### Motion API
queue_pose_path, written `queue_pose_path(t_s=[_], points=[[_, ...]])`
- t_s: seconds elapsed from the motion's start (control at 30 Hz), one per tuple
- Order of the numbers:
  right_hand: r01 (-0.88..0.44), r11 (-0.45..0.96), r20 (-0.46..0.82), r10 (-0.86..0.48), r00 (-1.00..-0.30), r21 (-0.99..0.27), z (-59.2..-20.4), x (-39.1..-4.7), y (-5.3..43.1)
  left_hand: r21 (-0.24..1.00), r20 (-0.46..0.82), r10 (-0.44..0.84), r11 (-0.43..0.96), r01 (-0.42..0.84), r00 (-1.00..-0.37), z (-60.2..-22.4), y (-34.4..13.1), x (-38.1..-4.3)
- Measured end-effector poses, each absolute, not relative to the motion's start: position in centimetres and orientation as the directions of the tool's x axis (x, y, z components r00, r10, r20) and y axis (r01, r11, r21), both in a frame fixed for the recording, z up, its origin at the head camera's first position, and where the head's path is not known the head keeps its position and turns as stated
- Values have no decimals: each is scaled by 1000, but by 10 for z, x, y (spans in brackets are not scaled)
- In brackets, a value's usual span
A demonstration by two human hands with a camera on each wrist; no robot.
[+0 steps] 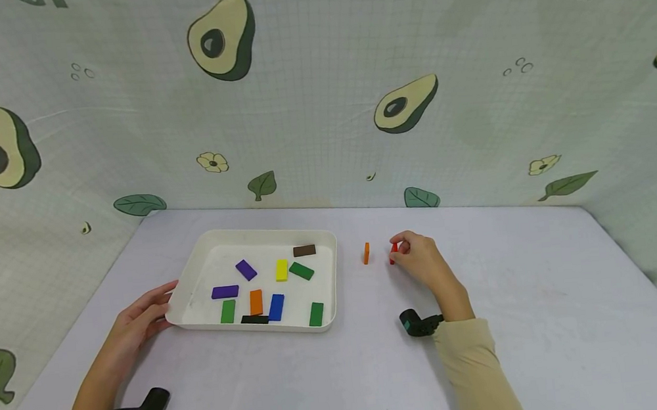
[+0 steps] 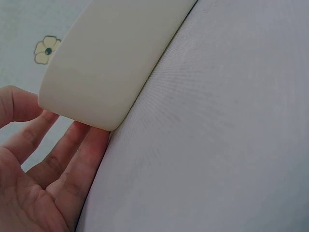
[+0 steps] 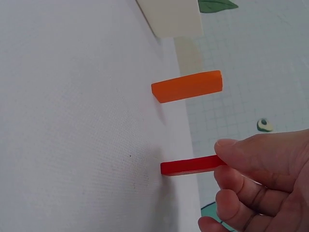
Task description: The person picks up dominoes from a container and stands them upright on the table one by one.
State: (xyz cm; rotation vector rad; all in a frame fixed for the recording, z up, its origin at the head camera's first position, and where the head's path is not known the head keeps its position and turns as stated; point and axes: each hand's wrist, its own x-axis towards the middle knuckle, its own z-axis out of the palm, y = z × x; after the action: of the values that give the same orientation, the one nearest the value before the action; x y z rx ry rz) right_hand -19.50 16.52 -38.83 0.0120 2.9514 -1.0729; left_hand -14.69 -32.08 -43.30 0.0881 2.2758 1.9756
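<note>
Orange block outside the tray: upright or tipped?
Upright: the right wrist view shows the orange block standing on its end, long side rising from the table.

You have twelve blocks (image 1: 304, 251) and one tray (image 1: 193, 277)
You count three green blocks (image 1: 316, 314), two purple blocks (image 1: 225, 292), two orange blocks (image 1: 256, 302), one yellow block (image 1: 281, 270), one brown block (image 1: 304, 251), one blue block (image 1: 276, 308), one black block (image 1: 254, 320), one red block (image 3: 190, 166).

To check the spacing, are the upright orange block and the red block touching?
Apart. The right wrist view shows a clear gap between the upright orange block and red block.
</note>
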Motion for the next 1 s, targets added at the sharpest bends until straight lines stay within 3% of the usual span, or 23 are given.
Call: queue_pose_path(t_s=[0.67,1.0], points=[[3,792,-18,-11,-1000,-611,-366,-187,165,970,-83,100,236,-58,-992,-431,-320,-147],[-150,786,69,-136,-988,-599,-340,-170,144,973,-84,104,223,-59,-991,-432,-321,-146]])
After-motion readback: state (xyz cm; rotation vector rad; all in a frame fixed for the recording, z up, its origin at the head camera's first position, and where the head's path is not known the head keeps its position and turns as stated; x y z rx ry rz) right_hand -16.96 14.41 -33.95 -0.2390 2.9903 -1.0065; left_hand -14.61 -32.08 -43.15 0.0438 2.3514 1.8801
